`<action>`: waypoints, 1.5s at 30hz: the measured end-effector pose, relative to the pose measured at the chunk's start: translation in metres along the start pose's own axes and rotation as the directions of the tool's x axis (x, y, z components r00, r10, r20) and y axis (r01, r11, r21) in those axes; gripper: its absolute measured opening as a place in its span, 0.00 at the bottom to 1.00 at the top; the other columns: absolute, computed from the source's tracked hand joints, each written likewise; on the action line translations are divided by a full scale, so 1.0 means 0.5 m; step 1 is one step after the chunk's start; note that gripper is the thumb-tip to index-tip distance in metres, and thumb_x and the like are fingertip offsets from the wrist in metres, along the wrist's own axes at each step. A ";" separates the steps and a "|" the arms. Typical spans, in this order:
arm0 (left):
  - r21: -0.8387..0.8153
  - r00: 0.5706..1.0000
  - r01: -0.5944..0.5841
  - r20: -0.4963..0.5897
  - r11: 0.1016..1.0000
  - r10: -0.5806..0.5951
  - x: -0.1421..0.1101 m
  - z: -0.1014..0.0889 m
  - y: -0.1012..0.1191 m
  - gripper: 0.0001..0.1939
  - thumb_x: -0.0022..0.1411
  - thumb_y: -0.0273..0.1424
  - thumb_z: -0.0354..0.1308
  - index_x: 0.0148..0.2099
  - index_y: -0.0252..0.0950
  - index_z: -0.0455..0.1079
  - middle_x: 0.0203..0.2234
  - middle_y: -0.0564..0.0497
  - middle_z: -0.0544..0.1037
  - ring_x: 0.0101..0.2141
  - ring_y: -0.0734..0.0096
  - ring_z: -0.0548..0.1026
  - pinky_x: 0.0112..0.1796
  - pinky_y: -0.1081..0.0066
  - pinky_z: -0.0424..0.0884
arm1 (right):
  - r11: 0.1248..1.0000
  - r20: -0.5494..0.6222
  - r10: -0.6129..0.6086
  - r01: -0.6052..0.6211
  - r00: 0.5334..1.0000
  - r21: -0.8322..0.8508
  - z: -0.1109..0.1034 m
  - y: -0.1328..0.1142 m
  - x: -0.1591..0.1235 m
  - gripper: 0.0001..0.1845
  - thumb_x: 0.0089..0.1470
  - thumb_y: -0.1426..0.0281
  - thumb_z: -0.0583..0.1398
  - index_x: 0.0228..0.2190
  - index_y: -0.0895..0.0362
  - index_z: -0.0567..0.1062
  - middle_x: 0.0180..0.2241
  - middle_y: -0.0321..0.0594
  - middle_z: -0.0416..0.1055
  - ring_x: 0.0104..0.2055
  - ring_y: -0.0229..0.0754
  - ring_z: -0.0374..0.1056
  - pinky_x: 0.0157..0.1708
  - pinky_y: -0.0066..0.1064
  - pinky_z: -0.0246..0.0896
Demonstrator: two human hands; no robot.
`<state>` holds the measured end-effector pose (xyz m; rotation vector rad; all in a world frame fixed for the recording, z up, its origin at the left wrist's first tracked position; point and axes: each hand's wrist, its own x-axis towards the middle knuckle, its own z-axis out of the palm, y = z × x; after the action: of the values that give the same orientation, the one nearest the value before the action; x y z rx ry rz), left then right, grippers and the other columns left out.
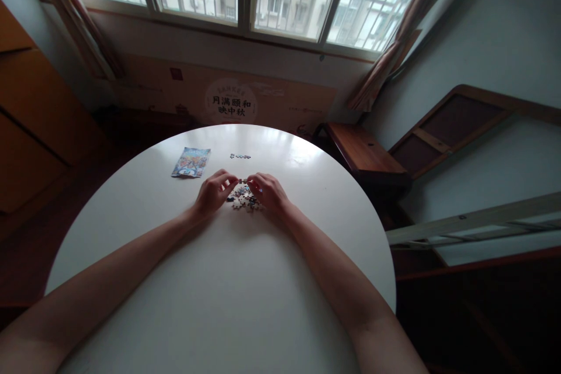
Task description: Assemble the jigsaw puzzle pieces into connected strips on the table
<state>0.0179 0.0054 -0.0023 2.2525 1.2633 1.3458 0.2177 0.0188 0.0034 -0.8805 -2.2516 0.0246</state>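
Observation:
Between the fingertips of both hands, small jigsaw puzzle pieces are pinched and held level above the table. My left hand grips them from the left, thumb and fingers together. From the other side my right hand pinches them the same way. Whether these pieces are joined is too small to tell. Just below lies a loose pile of puzzle pieces, some pale side up, some coloured. Farther back, a short row of puzzle pieces rests flat on the table.
The round white table carries a colourful printed packet left of the hands. Beyond its far edge stand a long printed cardboard panel and barred windows. A wooden bench is at the right, a wooden cabinet at the left.

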 end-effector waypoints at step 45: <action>-0.131 1.000 0.031 0.002 0.991 -0.031 0.003 -0.004 0.010 0.09 0.60 0.35 0.57 0.33 0.35 0.72 0.27 0.52 0.71 0.23 0.78 0.69 0.24 0.77 0.66 | 1.000 -0.025 -0.007 0.006 1.000 -0.025 -0.001 0.001 0.001 0.10 0.63 0.69 0.51 0.34 0.57 0.70 0.29 0.40 0.72 0.30 0.37 0.64 0.34 0.27 0.55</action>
<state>0.0195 0.0029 0.0027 2.1360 1.1689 1.3755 0.2182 0.0195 0.0040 -0.8821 -2.2359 -0.0167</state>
